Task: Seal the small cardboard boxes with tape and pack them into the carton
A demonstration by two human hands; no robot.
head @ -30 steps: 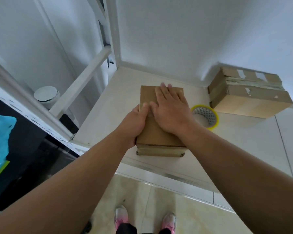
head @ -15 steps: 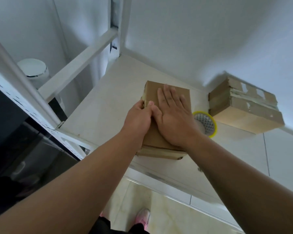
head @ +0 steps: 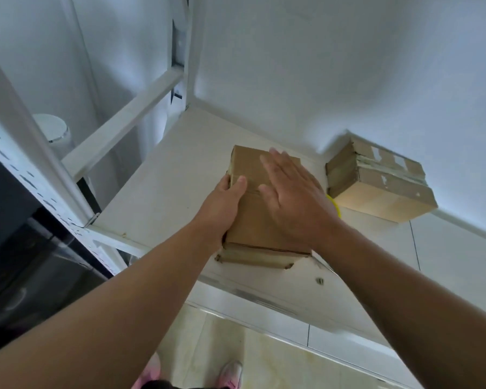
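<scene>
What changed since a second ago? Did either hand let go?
Neither. The right hand slid slightly right across the small box, hiding most of the tape roll. The left hand keeps its grip on the left edge. Small box and taped box stayed put.

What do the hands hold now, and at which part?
The left hand grips the small brown cardboard box at its left edge, thumb on top. The right hand lies flat over the top, holding nothing.

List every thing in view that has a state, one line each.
small cardboard box, closed, lying flat.
left hand, grips the box's left edge.
right hand, fingers straight, over the box top.
second box, closed, taped.
tape roll, mostly hidden behind the right hand.
</scene>
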